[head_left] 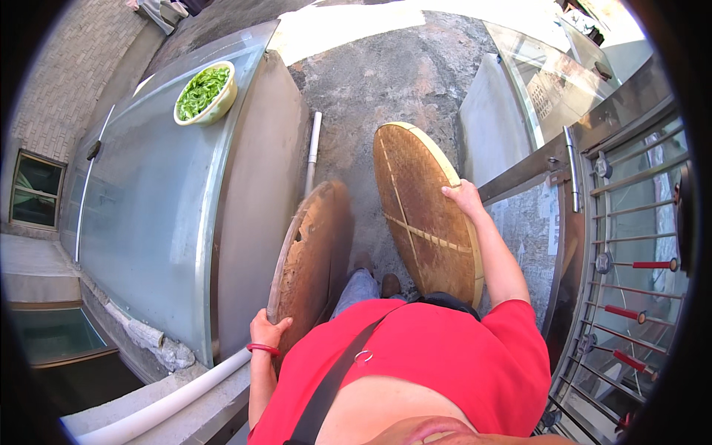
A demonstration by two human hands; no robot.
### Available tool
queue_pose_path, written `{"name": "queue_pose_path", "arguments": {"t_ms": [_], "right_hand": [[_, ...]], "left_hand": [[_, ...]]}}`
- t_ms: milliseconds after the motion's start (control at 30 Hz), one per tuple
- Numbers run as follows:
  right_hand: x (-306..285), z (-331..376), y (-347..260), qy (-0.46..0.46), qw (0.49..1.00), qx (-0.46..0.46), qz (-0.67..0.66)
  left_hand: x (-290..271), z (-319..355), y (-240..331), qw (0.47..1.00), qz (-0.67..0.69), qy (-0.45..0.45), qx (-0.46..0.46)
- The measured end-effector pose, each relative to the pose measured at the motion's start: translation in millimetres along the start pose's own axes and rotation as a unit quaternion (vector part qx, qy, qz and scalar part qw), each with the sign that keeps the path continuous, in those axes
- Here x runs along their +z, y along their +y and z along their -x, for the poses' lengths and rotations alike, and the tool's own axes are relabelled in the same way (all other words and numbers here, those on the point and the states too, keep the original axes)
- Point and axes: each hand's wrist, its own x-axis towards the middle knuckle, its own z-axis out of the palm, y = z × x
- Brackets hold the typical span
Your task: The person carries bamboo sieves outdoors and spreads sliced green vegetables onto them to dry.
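Observation:
My left hand [268, 331], with a red bangle at the wrist, is closed on the near rim of a round brown tray [315, 252]. That tray is tipped on edge at my left side, and its surface looks worn and patchy. On the right, my right hand [463, 197] grips the rim of a second round tray, a woven bamboo one [423, 211] with a pale edge band. Two light strips cross on its brown face. It is also held on edge, apart from the first tray. My fingers behind both rims are hidden.
A yellow bowl [229, 98] of green vegetables stands on the glass-topped ledge [159, 170] at left. Grey concrete ground [348, 81] runs ahead between low walls. A white pipe [314, 144] rises beside the left wall. A metal-framed door with bars [575, 170] stands close on my right.

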Motion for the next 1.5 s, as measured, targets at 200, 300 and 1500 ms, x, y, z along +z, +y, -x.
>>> {"name": "queue_pose_path", "arguments": {"t_ms": [200, 300, 1500], "right_hand": [[-12.4, -53.4, -36.4, -0.004, 0.987, 0.067, -0.149], [-22.9, -80.7, -82.9, 0.001, 0.982, 0.061, -0.179], [-188.9, -786.8, -238.2, 0.015, 0.972, 0.033, -0.231]], "left_hand": [[9.3, -120.6, 54.6, 0.997, 0.058, -0.012, 0.055], [3.1, -171.0, 90.2, 0.994, 0.089, -0.036, 0.046], [-30.7, -811.0, 740.5, 0.966, 0.182, 0.128, 0.131]]}}
